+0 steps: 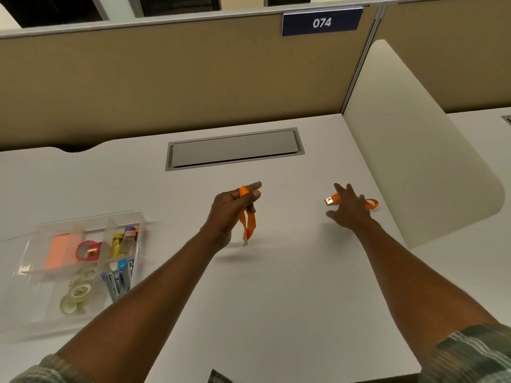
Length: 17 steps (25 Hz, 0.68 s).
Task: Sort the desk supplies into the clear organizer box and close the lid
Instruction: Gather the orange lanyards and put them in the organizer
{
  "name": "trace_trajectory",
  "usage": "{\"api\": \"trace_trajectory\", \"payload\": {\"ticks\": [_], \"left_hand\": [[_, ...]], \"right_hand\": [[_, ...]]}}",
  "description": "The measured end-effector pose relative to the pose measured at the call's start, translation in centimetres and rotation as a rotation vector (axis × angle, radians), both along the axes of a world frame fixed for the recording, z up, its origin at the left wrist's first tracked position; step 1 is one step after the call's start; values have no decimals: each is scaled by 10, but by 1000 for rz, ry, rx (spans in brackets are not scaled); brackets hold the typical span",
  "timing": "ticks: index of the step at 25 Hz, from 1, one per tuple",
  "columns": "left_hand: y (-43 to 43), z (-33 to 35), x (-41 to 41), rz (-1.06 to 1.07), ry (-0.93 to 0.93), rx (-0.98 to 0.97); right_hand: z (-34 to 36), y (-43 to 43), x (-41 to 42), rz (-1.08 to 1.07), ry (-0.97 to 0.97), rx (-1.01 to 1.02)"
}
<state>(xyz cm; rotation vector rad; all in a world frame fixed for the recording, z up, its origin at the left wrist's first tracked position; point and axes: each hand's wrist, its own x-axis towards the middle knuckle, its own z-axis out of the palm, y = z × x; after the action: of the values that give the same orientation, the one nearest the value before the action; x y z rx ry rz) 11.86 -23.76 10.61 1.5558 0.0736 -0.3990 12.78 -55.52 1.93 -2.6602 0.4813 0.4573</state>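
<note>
My left hand (232,210) is raised over the middle of the desk, shut on an orange strap (248,226) that hangs down from my fingers with a small metal end at the bottom. My right hand (349,208) hovers with fingers spread over a second orange strap (370,203) lying on the desk; its white-tagged end (329,200) pokes out on the left. The clear organizer box (130,217) sits at the left, its lid open. It holds pink sticky notes (59,251), a red tape roll (88,250), small bottles (123,241), staplers (119,277) and washi tape rolls (77,293).
A grey cable hatch (235,149) is set into the desk behind my hands. A tan partition wall (166,78) with a blue sign reading 074 (322,22) stands at the back. A cream side divider (409,150) bounds the desk on the right.
</note>
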Motion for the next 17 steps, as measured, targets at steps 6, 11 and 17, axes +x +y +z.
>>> {"api": "trace_trajectory", "payload": {"ticks": [6,11,17], "left_hand": [[4,4,-4,71,38,19],[13,4,-7,96,67,24],[31,19,-8,95,41,-22]], "right_hand": [[-22,12,-17,-11,27,-131],[-35,39,-42,98,-141,-284],[0,102,-48,-292,-191,402]]}}
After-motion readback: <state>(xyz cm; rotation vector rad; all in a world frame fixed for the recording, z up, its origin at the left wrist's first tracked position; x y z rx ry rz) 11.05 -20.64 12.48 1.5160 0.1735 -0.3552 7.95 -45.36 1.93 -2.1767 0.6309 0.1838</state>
